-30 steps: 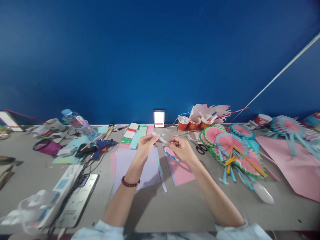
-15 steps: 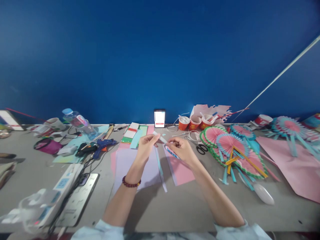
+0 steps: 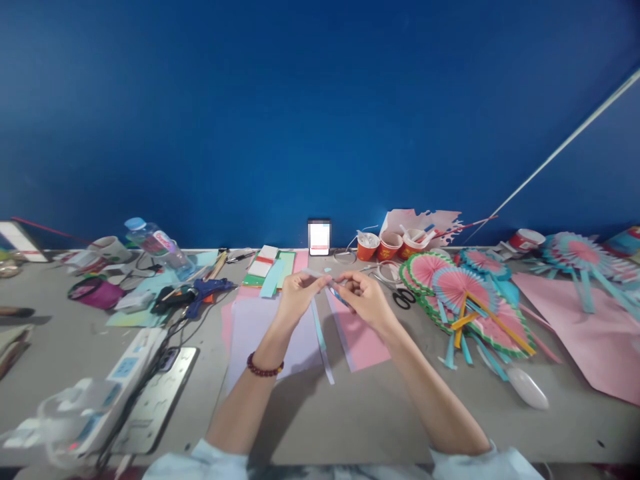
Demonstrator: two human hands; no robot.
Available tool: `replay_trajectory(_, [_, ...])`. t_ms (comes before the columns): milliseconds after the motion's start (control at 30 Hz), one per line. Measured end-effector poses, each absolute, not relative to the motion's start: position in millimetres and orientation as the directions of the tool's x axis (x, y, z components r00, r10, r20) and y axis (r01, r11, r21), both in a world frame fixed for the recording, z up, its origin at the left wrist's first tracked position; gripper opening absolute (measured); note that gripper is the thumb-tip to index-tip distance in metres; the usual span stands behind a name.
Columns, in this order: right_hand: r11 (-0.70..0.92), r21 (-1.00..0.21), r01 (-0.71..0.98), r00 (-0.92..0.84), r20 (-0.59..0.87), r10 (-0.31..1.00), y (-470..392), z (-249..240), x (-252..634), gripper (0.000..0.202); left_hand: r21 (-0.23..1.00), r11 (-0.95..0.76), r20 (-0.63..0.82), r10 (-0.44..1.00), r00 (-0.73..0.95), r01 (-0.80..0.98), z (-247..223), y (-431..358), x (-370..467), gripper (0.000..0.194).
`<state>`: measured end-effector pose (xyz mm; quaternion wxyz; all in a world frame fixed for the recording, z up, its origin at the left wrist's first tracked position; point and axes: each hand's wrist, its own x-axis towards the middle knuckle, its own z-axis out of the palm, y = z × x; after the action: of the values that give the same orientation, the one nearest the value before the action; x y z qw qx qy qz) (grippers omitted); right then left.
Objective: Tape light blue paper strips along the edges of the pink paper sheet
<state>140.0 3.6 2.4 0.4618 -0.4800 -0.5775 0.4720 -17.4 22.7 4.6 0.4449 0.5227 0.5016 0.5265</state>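
Observation:
Over the sheets of paper, my left hand (image 3: 296, 297) is closed in a pinch on a narrow pale strip (image 3: 314, 273). Close by on the right, my right hand (image 3: 364, 297) is closed too, its fingertips almost touching the left thumb. Under its fingers shows part of a small blue-and-white thing (image 3: 340, 297), mostly hidden; its kind cannot be made out. Below the left hand lies a lilac paper sheet (image 3: 270, 333), with thin blue and lilac paper strips (image 3: 320, 333) along its right side. A pink sheet (image 3: 367, 347) with a lilac edge lies under the right hand.
Black-handled scissors (image 3: 403, 299) and several folded paper fans (image 3: 465, 293) lie to the right, near a white spoon-like piece (image 3: 527, 388). Red paper cups (image 3: 390, 247) and a lit phone (image 3: 319, 238) stand by the blue wall. Leftward are a blue glue gun (image 3: 205, 293), a bottle (image 3: 160, 245) and a power strip (image 3: 123, 380).
My left hand has turned slightly and come nearer the right one. The pale strip between them now shows flatter and greyer, and less of the blue-and-white thing is visible.

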Motion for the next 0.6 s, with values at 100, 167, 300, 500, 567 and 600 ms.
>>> replay_trajectory(100, [0.071,-0.993,0.097,-0.113,0.060,0.992,2.8,2.9,139.6,0.031,0.997,-0.074,0.073,0.994,-0.076,-0.010,6.1,22.9,-18.4,0.028])
replay_trajectory(167, [0.077,-0.993,0.090,-0.115,0.066,0.991,3.6,1.5,139.6,0.030,0.997,-0.063,0.060,0.996,-0.064,-0.050,5.3,23.6,-18.6,0.028])
replay_trajectory(300, [0.063,-0.994,0.090,-0.111,0.053,0.992,5.8,-0.1,139.3,0.027,0.991,-0.068,0.068,0.998,-0.002,-0.119,2.2,24.9,-17.9,0.027])
replay_trajectory(500, [0.037,-0.993,0.111,-0.104,0.026,0.994,4.1,6.7,138.8,0.026,0.988,-0.055,0.058,0.998,0.016,-0.143,1.3,25.5,-17.6,0.028])
replay_trajectory(567, [0.033,-0.992,0.125,-0.107,0.020,0.994,4.0,8.1,139.1,0.027,0.987,-0.042,0.045,0.999,0.014,-0.153,1.0,25.9,-18.1,0.029])
replay_trajectory(600, [0.030,-0.991,0.129,-0.106,0.017,0.994,4.3,8.3,139.4,0.027,0.988,-0.034,0.037,0.999,0.015,-0.153,1.0,26.0,-18.5,0.029])
